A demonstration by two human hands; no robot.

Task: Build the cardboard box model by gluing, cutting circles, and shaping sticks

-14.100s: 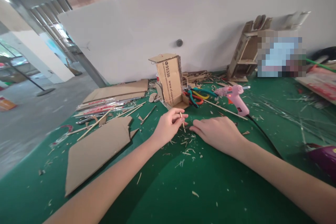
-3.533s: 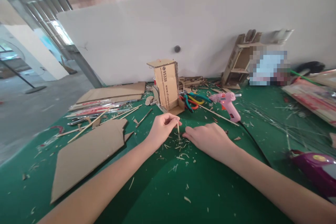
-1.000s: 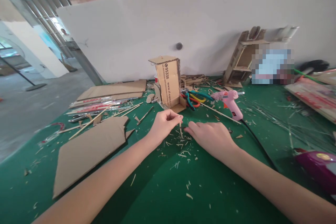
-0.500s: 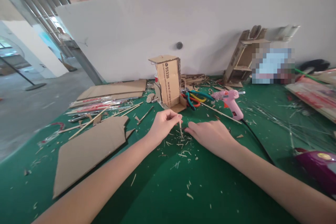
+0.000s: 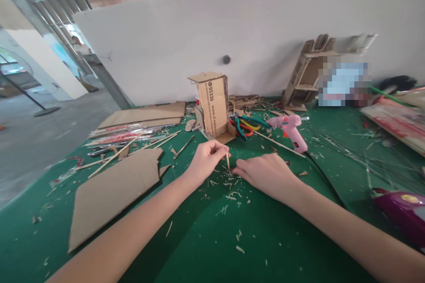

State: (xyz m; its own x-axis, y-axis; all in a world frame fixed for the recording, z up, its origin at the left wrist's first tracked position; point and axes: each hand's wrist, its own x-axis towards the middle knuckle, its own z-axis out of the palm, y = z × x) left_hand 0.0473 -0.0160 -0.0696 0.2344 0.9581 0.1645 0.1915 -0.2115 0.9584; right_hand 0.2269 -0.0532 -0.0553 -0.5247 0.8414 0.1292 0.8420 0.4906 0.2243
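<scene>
My left hand [image 5: 206,161] pinches a short thin wooden stick [image 5: 227,161] between thumb and fingers, its lower end touching the green table mat [image 5: 212,239]. My right hand [image 5: 267,174] lies palm down just right of the stick, fingers curled together near its tip; whatever is under them is hidden. Pale wood shavings [image 5: 230,188] lie scattered below both hands. A small upright cardboard box model [image 5: 214,106] stands a little beyond my left hand.
A pink glue gun [image 5: 292,130] with a black cord lies behind my right hand, next to coloured pliers [image 5: 247,124]. A large cardboard sheet [image 5: 113,192] lies at left, with long sticks and packets [image 5: 133,135] behind it. Cardboard shelf model [image 5: 307,75] at the back, purple object [image 5: 403,212] at right.
Across the earlier frames both hands stay in nearly the same spot. The stick is now held a little more upright, and my right hand has edged slightly toward it.
</scene>
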